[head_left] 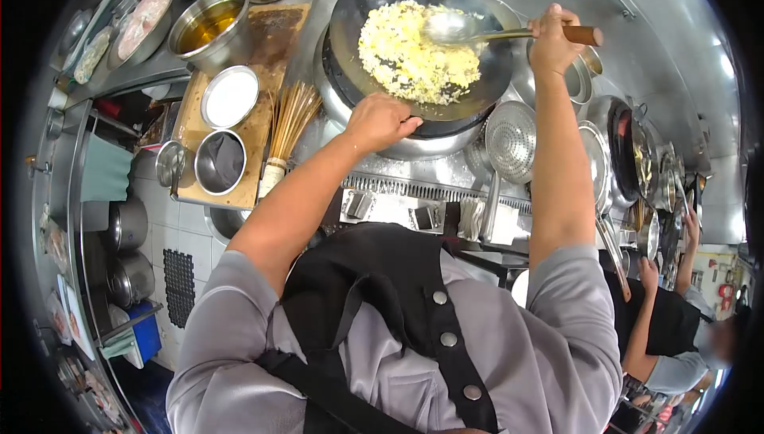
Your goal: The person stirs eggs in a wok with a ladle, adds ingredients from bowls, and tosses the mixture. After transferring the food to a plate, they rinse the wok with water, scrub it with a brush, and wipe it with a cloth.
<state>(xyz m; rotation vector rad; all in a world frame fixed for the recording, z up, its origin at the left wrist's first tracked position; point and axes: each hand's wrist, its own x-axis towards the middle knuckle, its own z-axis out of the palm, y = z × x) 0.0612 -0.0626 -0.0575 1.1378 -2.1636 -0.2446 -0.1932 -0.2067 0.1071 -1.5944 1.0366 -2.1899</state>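
Head view, looking down your grey shirt and black apron at a steel cooking range. Far centre sits a large dark wok holding a spread of yellow fried rice. Your left hand is curled over the wok's near rim, gripping it. Your right hand is clenched round the wooden handle of a ladle, whose bowl rests on the rice. Left of the wok, a wooden board carries a pot of oil, a white-filled bowl and a bamboo brush. Right of the wok hangs a perforated strainer. Another person's arms work at far right
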